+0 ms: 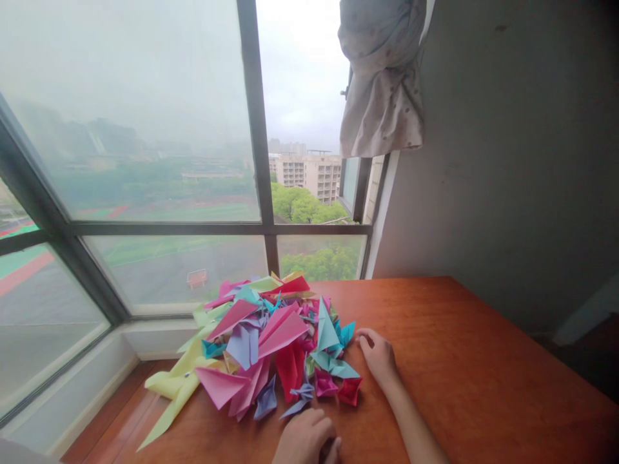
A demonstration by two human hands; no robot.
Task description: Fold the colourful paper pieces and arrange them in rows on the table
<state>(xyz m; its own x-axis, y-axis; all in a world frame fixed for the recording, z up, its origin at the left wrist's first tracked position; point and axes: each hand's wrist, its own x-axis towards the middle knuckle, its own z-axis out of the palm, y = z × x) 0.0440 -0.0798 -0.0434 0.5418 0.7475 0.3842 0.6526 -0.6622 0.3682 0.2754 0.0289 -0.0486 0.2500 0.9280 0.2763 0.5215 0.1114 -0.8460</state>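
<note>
A heap of folded coloured paper lies on the wooden table (435, 335). Pink paper planes (283, 328) and a red one (290, 370) top it, with a purple plane (243, 345) beside them. My left hand (307, 435) rests at the near side, fingers curled and nothing visible in them, just below a small blue-purple paper crane (302, 393). My right hand (377, 354) lies to the right of the heap, fingers loosely bent and empty, its fingertips close to a bright blue paper piece (345, 333). Small magenta (325, 383) and red paper boats (349, 391) sit between my hands.
A large pale-yellow folded paper (178, 380) hangs out at the heap's left side. Behind the table stands a window with dark frames (193, 228). A tied curtain (382, 96) hangs at the upper right, beside a grey wall (507, 161).
</note>
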